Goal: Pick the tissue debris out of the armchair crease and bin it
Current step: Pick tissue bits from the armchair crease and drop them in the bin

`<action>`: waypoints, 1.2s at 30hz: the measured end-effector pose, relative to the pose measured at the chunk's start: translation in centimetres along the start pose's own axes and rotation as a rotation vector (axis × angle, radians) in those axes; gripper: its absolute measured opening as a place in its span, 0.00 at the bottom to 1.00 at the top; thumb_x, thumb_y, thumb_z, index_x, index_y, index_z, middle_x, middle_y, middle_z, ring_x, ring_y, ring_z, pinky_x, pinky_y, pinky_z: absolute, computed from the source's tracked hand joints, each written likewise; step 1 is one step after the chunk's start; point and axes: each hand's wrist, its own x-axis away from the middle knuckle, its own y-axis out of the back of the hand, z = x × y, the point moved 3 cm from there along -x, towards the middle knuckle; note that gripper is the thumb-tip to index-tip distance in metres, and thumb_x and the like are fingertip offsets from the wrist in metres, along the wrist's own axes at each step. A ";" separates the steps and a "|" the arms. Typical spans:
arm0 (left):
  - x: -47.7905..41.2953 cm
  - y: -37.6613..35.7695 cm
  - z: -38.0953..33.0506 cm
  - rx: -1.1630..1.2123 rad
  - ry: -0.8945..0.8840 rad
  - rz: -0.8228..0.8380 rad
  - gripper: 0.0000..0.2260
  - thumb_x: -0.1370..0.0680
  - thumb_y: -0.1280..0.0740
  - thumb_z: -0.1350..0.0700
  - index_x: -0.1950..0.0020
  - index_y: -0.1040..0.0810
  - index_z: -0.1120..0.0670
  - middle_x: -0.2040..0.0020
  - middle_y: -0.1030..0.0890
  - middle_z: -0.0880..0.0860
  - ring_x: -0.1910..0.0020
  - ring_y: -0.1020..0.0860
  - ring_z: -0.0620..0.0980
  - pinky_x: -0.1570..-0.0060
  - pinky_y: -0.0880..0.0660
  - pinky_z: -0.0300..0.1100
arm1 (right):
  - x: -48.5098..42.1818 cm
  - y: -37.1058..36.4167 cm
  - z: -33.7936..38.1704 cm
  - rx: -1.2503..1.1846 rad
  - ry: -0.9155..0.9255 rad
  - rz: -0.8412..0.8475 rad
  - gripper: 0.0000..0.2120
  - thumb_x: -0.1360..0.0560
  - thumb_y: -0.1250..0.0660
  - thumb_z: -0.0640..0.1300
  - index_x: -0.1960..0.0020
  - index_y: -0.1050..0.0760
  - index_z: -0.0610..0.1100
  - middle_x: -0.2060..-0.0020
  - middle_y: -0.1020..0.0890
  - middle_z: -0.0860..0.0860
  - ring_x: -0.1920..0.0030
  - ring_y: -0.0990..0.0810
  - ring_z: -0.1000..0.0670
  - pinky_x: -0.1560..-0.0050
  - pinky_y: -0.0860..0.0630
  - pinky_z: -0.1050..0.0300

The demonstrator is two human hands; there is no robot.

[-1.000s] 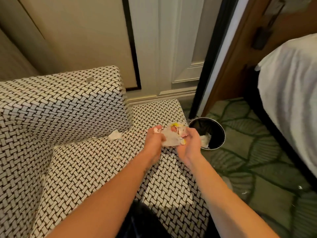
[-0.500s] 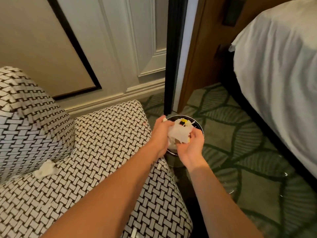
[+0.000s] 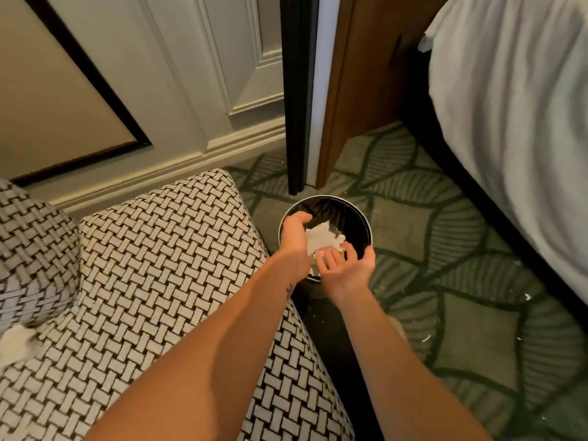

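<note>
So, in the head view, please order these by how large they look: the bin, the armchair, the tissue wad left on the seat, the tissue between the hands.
1. armchair
2. bin
3. tissue wad left on the seat and tissue between the hands: they look alike, and both are partly hidden, so I do not rank them.

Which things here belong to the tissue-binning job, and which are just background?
Job: tissue wad between left hand and right hand; bin; tissue scrap on armchair.
Background: bed; carpet; door frame.
</note>
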 end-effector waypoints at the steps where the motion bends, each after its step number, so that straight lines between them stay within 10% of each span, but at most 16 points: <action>1: 0.4 0.3 0.1 0.010 -0.009 0.010 0.14 0.27 0.33 0.50 0.49 0.20 0.60 0.51 0.17 0.59 0.52 0.20 0.58 0.46 0.25 0.47 | 0.5 -0.1 -0.2 0.017 -0.006 0.003 0.31 0.18 0.47 0.63 0.20 0.40 0.49 0.22 0.37 0.43 0.21 0.39 0.43 0.23 0.40 0.45; 7: 7.0 2.8 0.5 0.004 -0.075 0.051 0.04 0.18 0.38 0.58 0.51 0.26 0.56 0.52 0.25 0.50 0.56 0.22 0.43 0.44 0.28 0.43 | 6.7 -1.4 -1.7 0.077 -0.009 0.086 0.32 0.16 0.47 0.61 0.20 0.40 0.42 0.23 0.35 0.39 0.23 0.36 0.41 0.23 0.39 0.46; 18: 21.8 17.0 -0.4 0.017 -0.343 0.073 0.09 0.18 0.40 0.56 0.40 0.26 0.55 0.34 0.22 0.59 0.33 0.24 0.57 0.27 0.31 0.55 | 23.5 -1.4 -11.2 0.284 -0.065 0.355 0.29 0.16 0.47 0.59 0.25 0.32 0.40 0.29 0.27 0.38 0.28 0.29 0.41 0.27 0.33 0.46; 36: 30.7 40.5 -3.5 0.048 -0.440 -0.134 0.18 0.18 0.42 0.56 0.28 0.30 0.58 0.34 0.21 0.60 0.35 0.23 0.59 0.31 0.28 0.58 | 31.3 -1.7 -29.8 0.584 -0.267 0.467 0.26 0.15 0.48 0.58 0.28 0.29 0.41 0.36 0.19 0.41 0.36 0.21 0.43 0.28 0.30 0.44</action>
